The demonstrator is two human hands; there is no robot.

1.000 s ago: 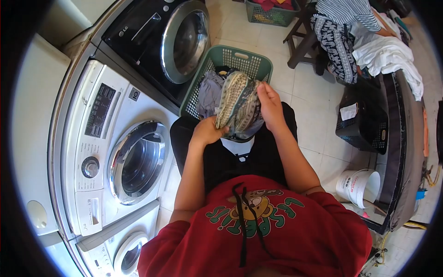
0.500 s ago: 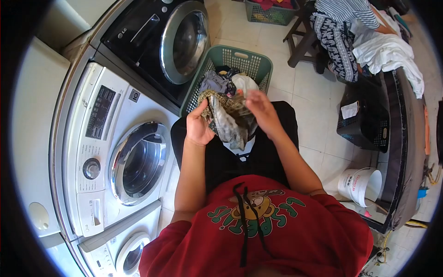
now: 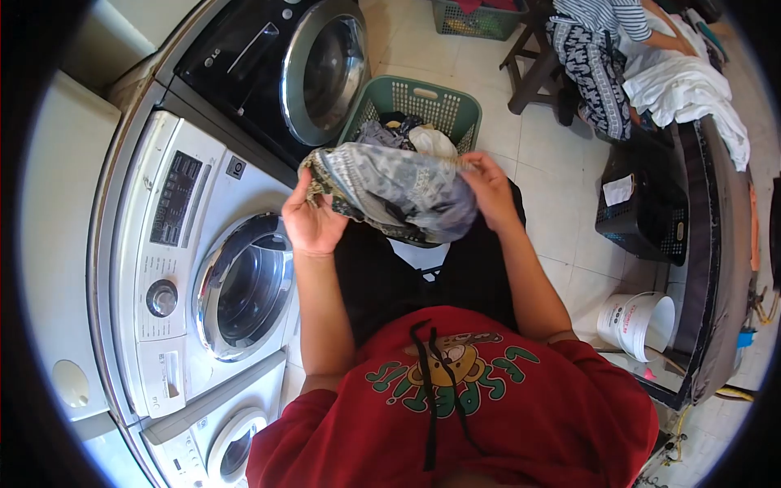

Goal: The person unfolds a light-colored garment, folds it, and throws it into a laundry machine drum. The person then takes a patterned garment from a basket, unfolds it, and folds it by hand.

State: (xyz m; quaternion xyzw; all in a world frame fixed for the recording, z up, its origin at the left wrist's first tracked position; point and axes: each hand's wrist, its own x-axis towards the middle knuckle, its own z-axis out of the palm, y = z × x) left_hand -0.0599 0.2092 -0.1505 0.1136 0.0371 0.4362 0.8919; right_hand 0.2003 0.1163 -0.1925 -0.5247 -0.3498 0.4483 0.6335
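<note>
A grey-and-olive patterned cloth garment is stretched between my two hands above my lap. My left hand pinches its left end, where a darker olive print shows. At the other end my right hand grips the greyer edge, with the fingers bent over it. The cloth's lower right part is blurred by motion, and its exact kind cannot be made out. Just beyond it stands a green laundry basket holding grey, dark floral and white clothes, partly hidden behind the cloth.
White and black front-loading machines line the left side. To the right are a dark stool, a black basket and a white bucket. A seated person handles white cloth at the upper right.
My hands have moved apart, the left one outward to the left, and the bunched garment is now spread between them. The right hand has closed on its edge.
</note>
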